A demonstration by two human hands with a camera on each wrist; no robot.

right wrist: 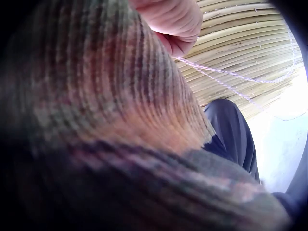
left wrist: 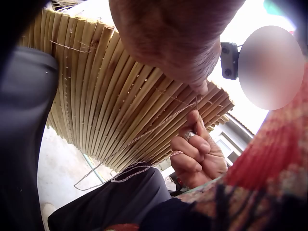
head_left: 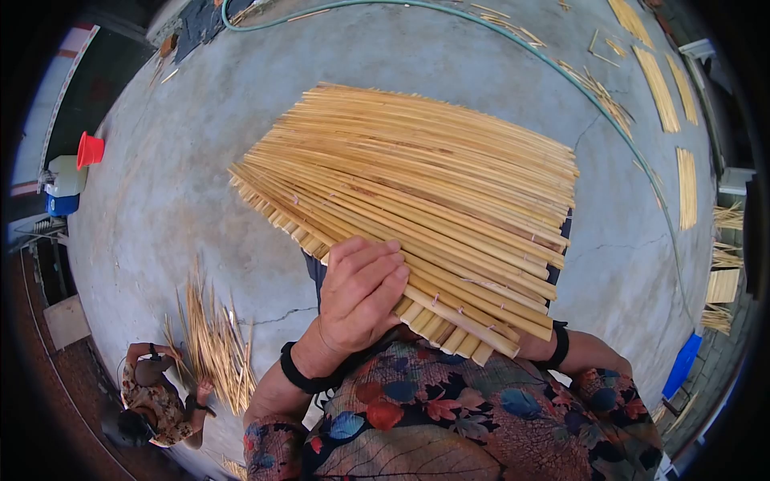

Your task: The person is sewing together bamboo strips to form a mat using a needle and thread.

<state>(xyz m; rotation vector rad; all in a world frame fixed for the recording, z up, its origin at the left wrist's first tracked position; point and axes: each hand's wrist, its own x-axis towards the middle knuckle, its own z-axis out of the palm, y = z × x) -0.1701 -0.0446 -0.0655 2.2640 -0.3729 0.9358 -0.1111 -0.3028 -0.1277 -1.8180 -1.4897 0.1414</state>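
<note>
A mat of yellow reed stalks (head_left: 425, 168) lies fanned across the lap, its near edge at the torso. The left hand (head_left: 365, 293) curls over this near edge, fingers on the top stalks. In the left wrist view the left hand (left wrist: 168, 43) is above, near the mat's underside (left wrist: 110, 91). Below the mat the right hand (left wrist: 197, 154), wearing a ring, pinches a thin needle (left wrist: 196, 103); twisted thread (left wrist: 139, 139) hangs in a loop. The head view hides the right hand under the mat; the right wrist view shows part of it (right wrist: 175, 24) beside pinkish thread (right wrist: 226, 73).
Another person (head_left: 160, 393) is at lower left beside a pile of loose stalks (head_left: 216, 345). A green hose (head_left: 513, 40) crosses the concrete floor. Reed panels (head_left: 658, 88) lie at right, with a blue object (head_left: 683, 366) below. A red bucket (head_left: 91, 150) stands at left.
</note>
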